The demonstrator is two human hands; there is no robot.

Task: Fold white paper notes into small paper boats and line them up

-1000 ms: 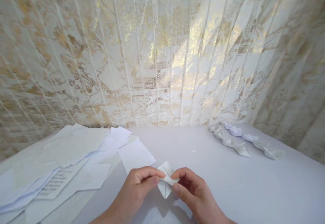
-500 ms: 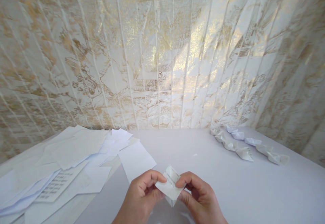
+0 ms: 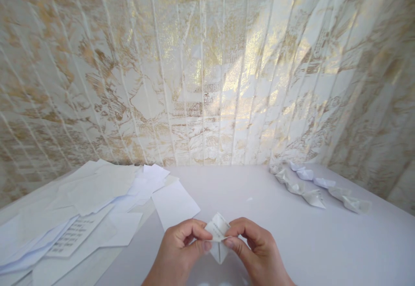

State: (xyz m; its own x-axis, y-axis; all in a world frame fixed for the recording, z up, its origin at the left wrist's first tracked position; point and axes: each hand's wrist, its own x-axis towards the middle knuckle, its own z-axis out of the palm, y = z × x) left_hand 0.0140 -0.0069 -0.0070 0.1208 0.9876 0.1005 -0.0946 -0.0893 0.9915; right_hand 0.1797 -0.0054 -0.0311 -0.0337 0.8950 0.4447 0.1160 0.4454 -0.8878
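Between my two hands is a small folded piece of paper, white with lines of print, diamond-shaped, one corner pointing away from me and one towards me. My left hand pinches its left side between thumb and forefinger. On the opposite side, my right hand pinches it the same way. A crease runs across the paper between the two thumbs, and a vertical seam shows on its lower half. The other fingers of both hands are curled and partly hidden.
A spread heap of loose paper sheets covers the left of the white table. One plain sheet lies nearest my left hand. Two rows of folded paper boats stand at the back right. A patterned curtain hangs behind.
The flap that lay over the front of the folded paper has been bent up, and the lower half with its seam now shows. Both thumbs have come up onto the crease.
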